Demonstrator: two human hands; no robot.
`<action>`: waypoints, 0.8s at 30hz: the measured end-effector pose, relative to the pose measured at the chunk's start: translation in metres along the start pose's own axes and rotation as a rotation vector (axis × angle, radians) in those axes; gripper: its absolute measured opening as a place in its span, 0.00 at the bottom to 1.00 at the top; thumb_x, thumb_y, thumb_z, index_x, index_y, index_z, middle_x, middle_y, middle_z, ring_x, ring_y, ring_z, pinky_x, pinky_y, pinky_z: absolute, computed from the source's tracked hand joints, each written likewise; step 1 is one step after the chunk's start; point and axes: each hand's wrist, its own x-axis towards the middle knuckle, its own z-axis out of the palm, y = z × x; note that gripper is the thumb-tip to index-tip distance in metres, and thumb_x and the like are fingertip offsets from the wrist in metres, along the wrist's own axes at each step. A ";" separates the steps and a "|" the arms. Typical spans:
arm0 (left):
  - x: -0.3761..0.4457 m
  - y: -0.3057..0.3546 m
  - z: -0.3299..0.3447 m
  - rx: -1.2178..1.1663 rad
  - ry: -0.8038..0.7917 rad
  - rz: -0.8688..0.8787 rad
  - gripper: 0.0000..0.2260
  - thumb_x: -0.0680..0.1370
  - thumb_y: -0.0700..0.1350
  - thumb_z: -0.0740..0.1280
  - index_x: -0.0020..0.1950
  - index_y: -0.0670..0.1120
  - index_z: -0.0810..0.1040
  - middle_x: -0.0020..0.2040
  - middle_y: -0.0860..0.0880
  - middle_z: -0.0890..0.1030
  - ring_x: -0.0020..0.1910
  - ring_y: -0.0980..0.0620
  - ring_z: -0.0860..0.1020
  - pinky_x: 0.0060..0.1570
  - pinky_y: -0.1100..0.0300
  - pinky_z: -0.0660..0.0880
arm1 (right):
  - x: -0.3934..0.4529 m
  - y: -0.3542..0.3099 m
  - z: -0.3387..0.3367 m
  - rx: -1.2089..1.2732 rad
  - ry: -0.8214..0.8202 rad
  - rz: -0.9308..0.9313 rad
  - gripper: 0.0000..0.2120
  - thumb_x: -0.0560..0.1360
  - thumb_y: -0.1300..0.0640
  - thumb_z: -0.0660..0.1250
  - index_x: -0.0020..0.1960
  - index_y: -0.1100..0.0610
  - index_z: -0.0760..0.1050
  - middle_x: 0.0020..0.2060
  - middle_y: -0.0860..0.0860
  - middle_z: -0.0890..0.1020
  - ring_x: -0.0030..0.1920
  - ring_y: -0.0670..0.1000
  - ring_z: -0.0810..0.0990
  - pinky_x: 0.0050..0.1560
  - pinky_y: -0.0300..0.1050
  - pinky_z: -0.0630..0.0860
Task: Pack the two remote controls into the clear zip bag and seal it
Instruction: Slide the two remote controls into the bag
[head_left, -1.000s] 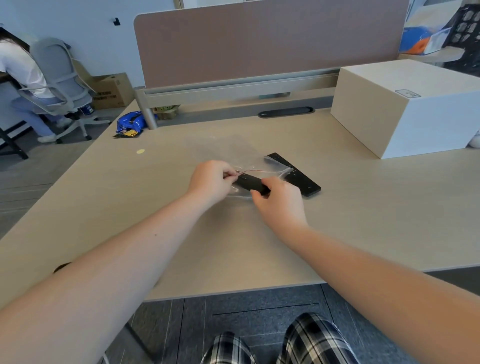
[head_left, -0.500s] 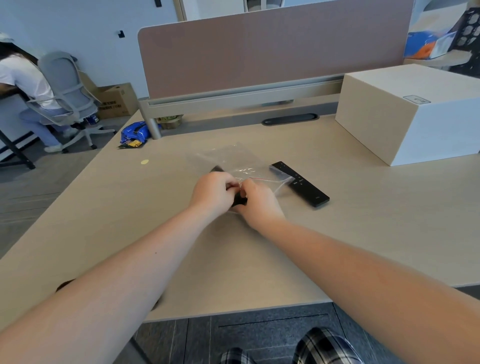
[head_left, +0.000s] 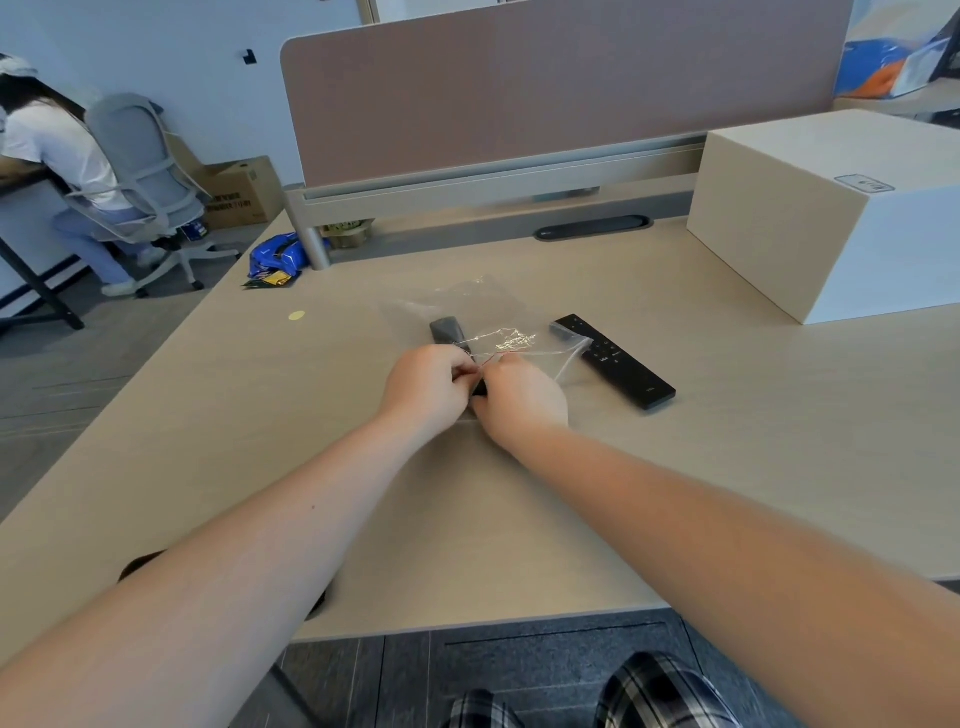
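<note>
The clear zip bag lies flat in the middle of the desk. One dark remote control lies inside it, its far end showing through the plastic and its near end hidden by my hands. The second remote control, black with small buttons, rests on the desk to the right; a corner of the bag overlaps its far end. My left hand and my right hand are side by side, both pinching the bag's near edge with its red-lined zip.
A large white box stands at the back right. A desk divider runs along the far edge, with a blue snack packet near its post. A person sits in an office chair far left.
My right hand has slid left along the bag's mouth to meet my left hand. The first remote sits deeper in the bag; the second remote stays where it was.
</note>
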 end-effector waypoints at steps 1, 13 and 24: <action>0.000 0.000 -0.001 0.002 0.005 0.002 0.06 0.73 0.40 0.67 0.44 0.46 0.83 0.45 0.45 0.86 0.47 0.43 0.80 0.46 0.53 0.77 | 0.000 -0.001 0.001 0.001 -0.001 -0.008 0.13 0.75 0.56 0.64 0.58 0.59 0.75 0.55 0.57 0.78 0.55 0.59 0.78 0.41 0.46 0.73; -0.002 -0.004 -0.005 -0.036 -0.002 0.034 0.06 0.74 0.40 0.67 0.44 0.45 0.84 0.43 0.44 0.86 0.45 0.45 0.80 0.39 0.62 0.69 | 0.019 0.003 -0.004 0.055 0.021 0.088 0.09 0.78 0.60 0.59 0.51 0.60 0.78 0.51 0.59 0.81 0.49 0.59 0.80 0.39 0.44 0.68; 0.004 -0.007 -0.002 0.039 0.083 -0.010 0.06 0.75 0.46 0.67 0.45 0.49 0.83 0.44 0.47 0.86 0.45 0.44 0.80 0.43 0.56 0.75 | -0.016 0.047 -0.024 0.149 0.321 -0.069 0.14 0.78 0.53 0.64 0.40 0.61 0.80 0.38 0.56 0.83 0.44 0.58 0.78 0.39 0.47 0.74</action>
